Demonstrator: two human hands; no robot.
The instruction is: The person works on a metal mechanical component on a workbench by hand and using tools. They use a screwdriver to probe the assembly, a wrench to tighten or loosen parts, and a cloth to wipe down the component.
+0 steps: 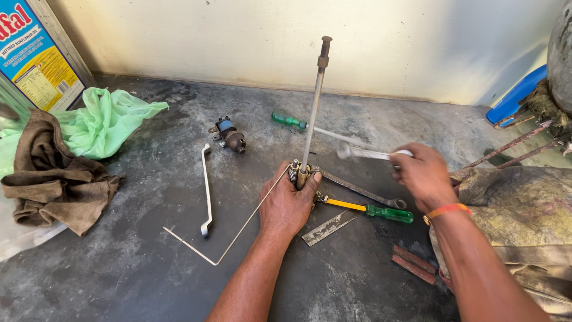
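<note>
Head camera is looking down on a dark, stained floor (137, 274) where the left hand (287, 206) is closing its grip around the spring-fitted base (298, 174) of a long metal rod (314, 101) — the rod is standing nearly upright, leaning slightly right. The right hand (424, 176) is clamping its grip on the handle of a silver spanner (363, 153), whose head is hovering just right of the rod. Behind the left hand, a yellow-shafted screwdriver with a green handle (369, 209) and a dark spanner (360, 191) are lying on the floor. A thin bent wire (238, 229) is running left from the base — a brown rag (50, 179) is sitting well apart
</note>
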